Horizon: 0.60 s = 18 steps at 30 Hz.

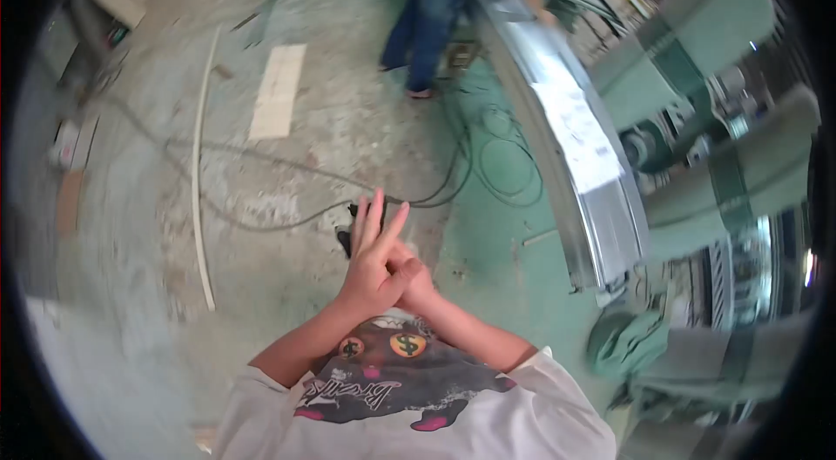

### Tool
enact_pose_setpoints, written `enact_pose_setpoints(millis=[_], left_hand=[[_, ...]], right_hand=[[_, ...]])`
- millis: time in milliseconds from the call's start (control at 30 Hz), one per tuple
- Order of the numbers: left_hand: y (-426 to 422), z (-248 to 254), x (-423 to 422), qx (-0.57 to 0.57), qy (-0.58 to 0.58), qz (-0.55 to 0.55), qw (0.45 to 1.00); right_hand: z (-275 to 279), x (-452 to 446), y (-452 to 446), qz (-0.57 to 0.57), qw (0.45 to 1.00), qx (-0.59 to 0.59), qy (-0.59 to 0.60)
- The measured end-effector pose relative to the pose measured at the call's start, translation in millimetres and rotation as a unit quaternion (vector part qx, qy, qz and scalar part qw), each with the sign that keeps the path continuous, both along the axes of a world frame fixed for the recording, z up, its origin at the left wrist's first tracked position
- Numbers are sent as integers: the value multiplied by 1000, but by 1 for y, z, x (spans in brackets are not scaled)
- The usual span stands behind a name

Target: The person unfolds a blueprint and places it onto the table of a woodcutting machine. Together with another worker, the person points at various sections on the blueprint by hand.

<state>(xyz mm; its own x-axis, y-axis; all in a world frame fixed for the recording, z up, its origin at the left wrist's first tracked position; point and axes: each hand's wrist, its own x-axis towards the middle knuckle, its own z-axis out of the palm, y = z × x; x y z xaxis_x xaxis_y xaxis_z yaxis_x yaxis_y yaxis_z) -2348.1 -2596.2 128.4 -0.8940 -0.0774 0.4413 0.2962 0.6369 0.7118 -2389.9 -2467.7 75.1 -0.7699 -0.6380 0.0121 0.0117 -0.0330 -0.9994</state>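
My left hand (pixel 369 255) is raised in front of my chest. Its fingers stretch forward and spread apart, with nothing held in them. Against its palm side rests my right hand (pixel 418 288), the two touching near the thumbs. The right hand's fingers are largely hidden, so I cannot make out how they are bent. Below both hands is my white printed T-shirt (pixel 409 399). Past the left fingertips a small black thing (pixel 343 241) shows at floor level, partly covered by the hand.
A long metal profile (pixel 544 103) runs along the right, with a person in jeans (pixel 431 20) at its far end. Dark cables (pixel 305 166) snake over the worn floor. A thin pale strip (pixel 198 173) and a wooden board (pixel 279 93) lie left. Green-grey padded supports (pixel 688 33) stand right.
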Motion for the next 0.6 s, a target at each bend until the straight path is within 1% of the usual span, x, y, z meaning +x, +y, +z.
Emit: enact_pose_setpoints(millis=[33, 67, 100, 133, 167, 200, 233, 267, 300, 333, 367, 400, 433, 467, 500, 533, 567, 600], left_hand=[[4, -2, -14, -51, -8, 3, 999], [7, -8, -31, -26, 4, -20, 999], [10, -15, -48, -2, 15, -41, 999], [2, -23, -58, 36, -56, -87, 994], [1, -29, -66, 69, -130, -130, 981], [8, -38, -73, 61, -125, -144, 980], [12, -49, -77, 144, -158, -138, 967], [14, -61, -84, 225, -188, -121, 949], [8, -81, -99, 217, -175, -109, 954], [-1, -104, -123, 355, -220, -9, 909], [-10, -119, -141, 489, -254, 85, 831], [-9, -127, -151, 492, -240, 90, 832], [0, -133, -160, 635, -226, 62, 736], [12, -133, -170, 758, -207, 27, 617], [56, -54, -159, 738, -253, 60, 623], [93, -24, -150, 661, -221, 34, 717], [121, -10, -149, 571, -182, 14, 800], [145, -25, -149, 360, -75, -15, 930]], right_hand=[[0, 4, 6, 11, 999, -8, 34], [2, 2, 9, 9, 971, -159, -180], [6, -3, 14, 18, 874, -306, -376], [9, -4, 18, 8, 876, -319, -363], [17, -7, 29, 51, 889, -314, -330], [23, -10, 43, 94, 901, -303, -295], [24, -13, 58, 90, 903, -308, -286], [26, -18, 73, 93, 921, -252, -281], [27, -28, 82, 107, 936, -195, -272], [35, -41, 90, 131, 937, -195, -260], [48, -47, 96, 108, 962, -197, -153], [61, -50, 102, 76, 975, -201, -49], [73, -58, 100, -29, 988, -134, 66], [73, -76, 101, -24, 988, -134, 73], [62, -103, 99, -112, 970, -69, 203], [44, -127, 96, -195, 926, -7, 323], [10, -155, 90, -258, 928, -48, 263], [-14, -178, 82, -316, 923, -89, 198]])
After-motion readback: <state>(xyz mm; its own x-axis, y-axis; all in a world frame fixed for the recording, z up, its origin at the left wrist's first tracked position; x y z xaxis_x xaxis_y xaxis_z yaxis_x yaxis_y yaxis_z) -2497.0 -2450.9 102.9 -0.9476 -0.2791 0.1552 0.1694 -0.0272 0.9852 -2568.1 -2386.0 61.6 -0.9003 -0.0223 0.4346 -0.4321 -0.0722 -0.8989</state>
